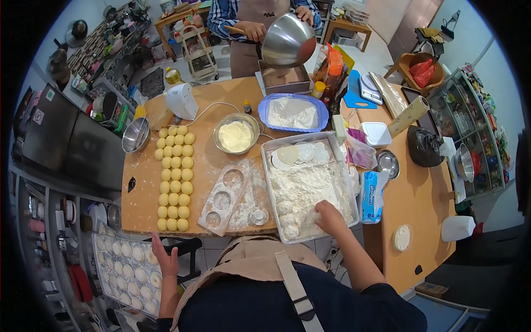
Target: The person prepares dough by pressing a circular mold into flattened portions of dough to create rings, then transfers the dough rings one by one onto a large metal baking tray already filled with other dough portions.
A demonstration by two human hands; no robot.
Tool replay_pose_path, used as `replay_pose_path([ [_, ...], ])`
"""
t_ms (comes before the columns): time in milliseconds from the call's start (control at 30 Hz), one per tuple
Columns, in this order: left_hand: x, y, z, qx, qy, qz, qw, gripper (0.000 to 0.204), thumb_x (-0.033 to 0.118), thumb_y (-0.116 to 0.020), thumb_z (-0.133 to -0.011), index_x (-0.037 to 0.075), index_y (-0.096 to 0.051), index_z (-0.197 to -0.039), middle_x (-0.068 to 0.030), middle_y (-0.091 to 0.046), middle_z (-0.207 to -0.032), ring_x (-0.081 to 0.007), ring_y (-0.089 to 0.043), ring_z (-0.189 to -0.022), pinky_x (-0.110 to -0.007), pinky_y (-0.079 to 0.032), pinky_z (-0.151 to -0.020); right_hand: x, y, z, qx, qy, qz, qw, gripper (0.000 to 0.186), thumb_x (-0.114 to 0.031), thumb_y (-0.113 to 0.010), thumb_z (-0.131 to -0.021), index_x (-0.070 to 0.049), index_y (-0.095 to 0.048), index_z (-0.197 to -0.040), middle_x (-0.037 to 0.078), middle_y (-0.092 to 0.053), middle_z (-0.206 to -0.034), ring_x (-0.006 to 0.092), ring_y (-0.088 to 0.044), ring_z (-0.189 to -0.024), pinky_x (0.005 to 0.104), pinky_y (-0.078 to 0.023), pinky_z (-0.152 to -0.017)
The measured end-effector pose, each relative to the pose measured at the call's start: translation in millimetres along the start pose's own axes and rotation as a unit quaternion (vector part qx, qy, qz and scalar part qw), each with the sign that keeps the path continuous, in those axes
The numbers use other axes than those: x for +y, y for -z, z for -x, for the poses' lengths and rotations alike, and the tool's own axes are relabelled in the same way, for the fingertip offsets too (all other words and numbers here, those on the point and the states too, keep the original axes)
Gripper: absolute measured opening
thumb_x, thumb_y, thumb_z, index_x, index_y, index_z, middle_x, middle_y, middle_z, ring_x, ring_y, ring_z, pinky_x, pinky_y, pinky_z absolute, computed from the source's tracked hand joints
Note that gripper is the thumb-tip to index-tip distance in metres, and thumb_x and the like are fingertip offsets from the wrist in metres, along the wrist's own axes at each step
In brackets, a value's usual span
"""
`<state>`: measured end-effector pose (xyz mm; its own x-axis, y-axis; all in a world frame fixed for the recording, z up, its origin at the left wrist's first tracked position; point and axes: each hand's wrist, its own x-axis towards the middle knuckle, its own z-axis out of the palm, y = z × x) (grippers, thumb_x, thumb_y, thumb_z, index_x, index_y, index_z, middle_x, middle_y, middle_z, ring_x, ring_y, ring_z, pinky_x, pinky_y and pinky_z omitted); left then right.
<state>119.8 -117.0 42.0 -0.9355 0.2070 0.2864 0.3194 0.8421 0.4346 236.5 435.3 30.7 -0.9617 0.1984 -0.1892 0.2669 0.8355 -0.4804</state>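
Observation:
My right hand (331, 218) reaches into a pale rectangular tray (354, 213) of white flour (310, 188). Its fingers are half bent with the thumb apart, close above the flour, and nothing shows in them. Flour-covered dough balls (286, 213) lie along the tray's left side, and flat pale dough discs (301, 154) overlap at its far end. My left hand (165, 255) is stretched flat and open beside a tray of round, floured dough pieces (127, 268) at the lower left. Left of the flour tray lies a clear mould with round holes (222, 199), and near it a small round cutter (258, 216).
Rows of yellow balls (176, 174) cover the table's left part. Behind stand a bowl of creamy mixture (236, 136), a blue tub of flour (293, 114) and a white mixer (181, 102). Across the table another person tilts a steel bowl (287, 41) over a square tin (285, 82).

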Motion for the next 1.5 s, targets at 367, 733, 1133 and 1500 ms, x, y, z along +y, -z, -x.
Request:
replay_pose_path([
  [367, 48, -68, -33, -0.173, -0.083, 0.019, 0.981, 0.082, 0.044, -0.068, -0.082, 0.0, -0.033, -0.142, -0.0238, -0.032, -0.147, -0.0397, -0.029, -0.138, -0.049, -0.023, -0.113, 34, 8, 21, -0.026, -0.014, -0.028, 0.999, 0.046, -0.01, -0.077, -0.067, -0.007, -0.062, -0.11, 0.013, -0.061, -0.112, 0.0335, -0.057, -0.107, 0.0408, -0.047, -0.09],
  [733, 87, -109, -76, -0.325, -0.002, -0.11, 0.939, 0.106, 0.049, -0.08, -0.063, 0.014, -0.027, -0.148, -0.0227, -0.024, -0.149, -0.0413, -0.026, -0.137, -0.051, -0.023, -0.112, -12, 13, -22, 0.045, -0.158, -0.506, 0.847, 0.036, -0.001, -0.064, -0.083, 0.0, -0.057, -0.118, 0.008, -0.063, -0.106, 0.019, -0.061, -0.1, 0.0331, -0.051, -0.086],
  [1133, 55, -104, -89, -0.334, -0.136, -0.08, 0.929, 0.107, 0.055, -0.079, -0.061, 0.013, -0.031, -0.146, -0.0242, -0.023, -0.149, -0.0425, -0.031, -0.135, -0.051, -0.032, -0.108, -213, -118, -171, -0.145, 0.094, -0.178, 0.969, 0.036, -0.011, -0.074, -0.073, -0.003, -0.065, -0.107, 0.016, -0.067, -0.096, 0.0292, -0.066, -0.092, 0.0373, -0.051, -0.082],
  [1500, 48, -91, -105, -0.354, -0.187, -0.053, 0.915, 0.102, 0.052, -0.079, -0.064, 0.006, -0.035, -0.143, -0.0289, -0.026, -0.146, -0.0445, -0.036, -0.131, -0.052, -0.034, -0.105, -197, -94, -139, 0.003, 0.067, 0.007, 0.998, 0.038, -0.02, -0.076, -0.073, -0.009, -0.066, -0.107, 0.017, -0.062, -0.107, 0.033, -0.063, -0.096, 0.0426, -0.051, -0.082],
])
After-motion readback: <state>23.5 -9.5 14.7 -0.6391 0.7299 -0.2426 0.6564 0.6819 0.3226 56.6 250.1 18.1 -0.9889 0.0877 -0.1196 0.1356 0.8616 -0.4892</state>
